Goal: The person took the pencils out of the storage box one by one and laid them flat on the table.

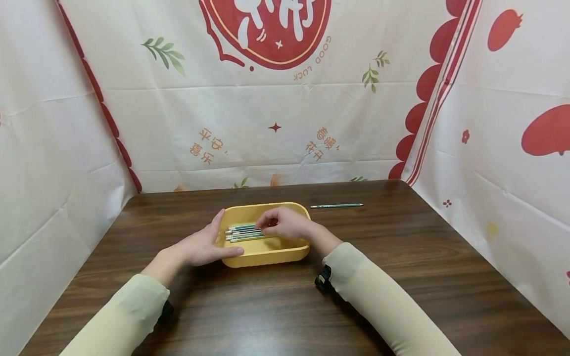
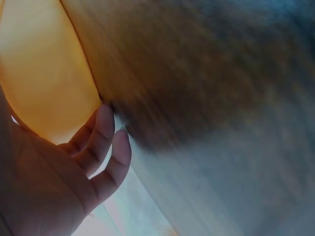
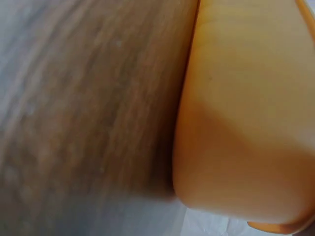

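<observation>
A yellow plastic box (image 1: 267,258) stands on the table, with several green and white pencils (image 1: 242,233) lying side by side in its left part. My left hand (image 1: 205,244) grips the box's left end, thumb over the near rim; in the left wrist view, the hand's (image 2: 74,167) bent fingers lie against the box wall (image 2: 47,73). Over the box, my right hand (image 1: 287,222) has bent fingers close to the pencils. Whether it pinches one is hidden. The right wrist view shows the box's outer wall (image 3: 246,113) and almost none of the hand.
One more green pencil (image 1: 337,205) lies on the brown wooden table (image 1: 249,306), behind and right of the box. White printed cloth (image 1: 276,138) hangs at the table's back and both sides.
</observation>
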`<state>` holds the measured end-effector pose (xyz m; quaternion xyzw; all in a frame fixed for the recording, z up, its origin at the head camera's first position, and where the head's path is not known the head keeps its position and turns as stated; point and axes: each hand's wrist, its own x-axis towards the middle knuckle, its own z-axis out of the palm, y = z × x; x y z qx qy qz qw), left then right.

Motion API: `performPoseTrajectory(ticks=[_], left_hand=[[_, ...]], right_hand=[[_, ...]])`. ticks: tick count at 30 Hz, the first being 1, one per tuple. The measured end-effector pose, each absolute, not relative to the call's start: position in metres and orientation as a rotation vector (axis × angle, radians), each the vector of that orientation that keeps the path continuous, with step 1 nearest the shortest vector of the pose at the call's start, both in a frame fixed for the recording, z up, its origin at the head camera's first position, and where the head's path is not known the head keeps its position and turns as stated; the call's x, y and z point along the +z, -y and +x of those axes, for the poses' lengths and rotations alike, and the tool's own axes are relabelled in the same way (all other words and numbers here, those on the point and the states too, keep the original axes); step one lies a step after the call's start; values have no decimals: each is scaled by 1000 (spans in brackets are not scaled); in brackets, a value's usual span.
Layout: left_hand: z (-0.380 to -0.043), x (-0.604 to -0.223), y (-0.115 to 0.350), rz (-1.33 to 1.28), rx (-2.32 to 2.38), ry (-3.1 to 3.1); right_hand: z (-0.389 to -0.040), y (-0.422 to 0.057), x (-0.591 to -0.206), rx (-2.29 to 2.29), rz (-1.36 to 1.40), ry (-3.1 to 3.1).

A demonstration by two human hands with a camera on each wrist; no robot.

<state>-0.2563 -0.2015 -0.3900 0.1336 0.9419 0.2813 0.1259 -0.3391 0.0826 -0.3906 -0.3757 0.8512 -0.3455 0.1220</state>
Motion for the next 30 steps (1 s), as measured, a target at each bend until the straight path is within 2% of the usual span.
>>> performPoseTrajectory(ticks=[17, 30], left_hand=[[-256, -390, 201, 399, 826, -2750], [-255, -390, 201, 394, 819, -2752]], right_hand=[[-336, -82, -393, -720, -1079, -2593], [-338, -81, -399, -586, -1172, -2633]])
